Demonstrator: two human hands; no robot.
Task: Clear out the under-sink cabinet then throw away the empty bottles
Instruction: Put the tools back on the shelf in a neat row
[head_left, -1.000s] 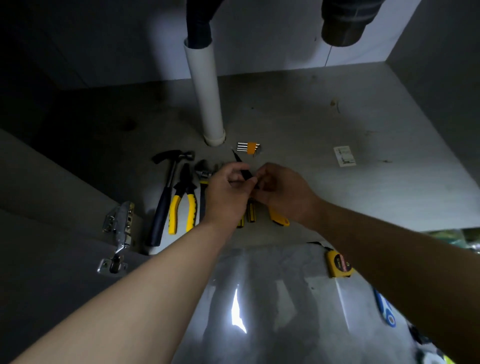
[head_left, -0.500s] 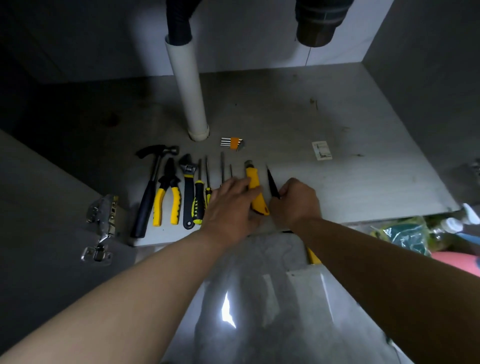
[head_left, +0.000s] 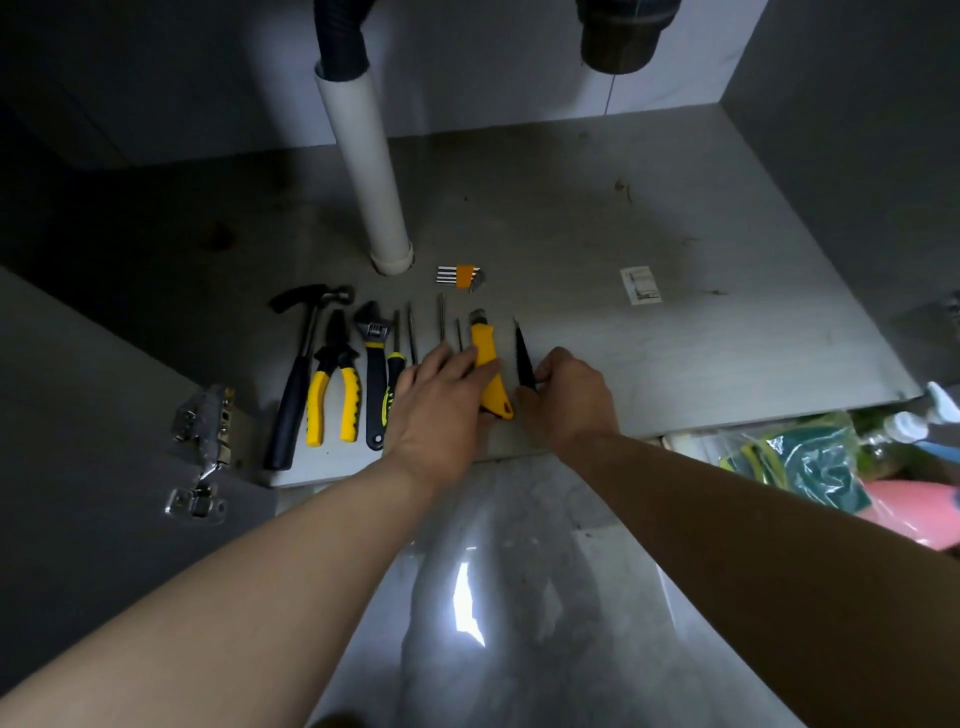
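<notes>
The cabinet floor (head_left: 597, 218) is lying mostly bare, so the clearing seems far along. A row of tools is lying near its front edge: hammer (head_left: 298, 374), pliers (head_left: 332, 384), wrench (head_left: 375, 374). The left hand (head_left: 441, 410) is resting flat, fingers released, on the yellow knife (head_left: 491, 374). The right hand (head_left: 569, 400) is pinching a thin black tool (head_left: 523, 358). Bottles (head_left: 906, 426) are waiting on the right, outside the cabinet, not thrown away yet.
</notes>
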